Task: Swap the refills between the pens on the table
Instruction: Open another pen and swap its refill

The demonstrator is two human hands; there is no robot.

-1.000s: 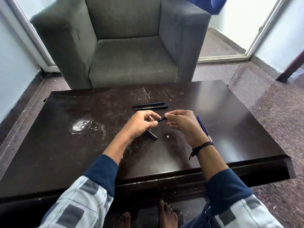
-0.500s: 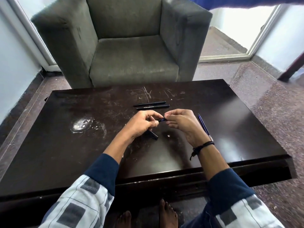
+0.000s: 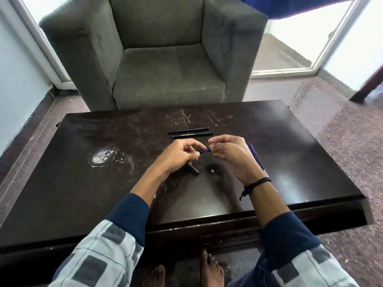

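Note:
My left hand [image 3: 178, 157] grips a black pen barrel [image 3: 192, 170], whose open end sticks out below the palm. A short blue pen piece [image 3: 205, 150] spans the gap between both hands; fingertips of my left and right hand [image 3: 230, 155] pinch its two ends. Two black pens [image 3: 189, 133] lie side by side on the dark table [image 3: 83, 193] just beyond my hands. A blue pen [image 3: 258, 160] lies on the table under and right of my right wrist, partly hidden by it.
A grey armchair [image 3: 165, 59] stands right behind the table's far edge. A whitish stain [image 3: 102, 158] marks the tabletop to the left. My bare feet [image 3: 186, 274] show under the near edge. An open doorway [image 3: 300, 48] lies at the back right.
My hands have drawn slightly apart, so more of the blue piece shows between the fingertips. The pens on the table have not moved.

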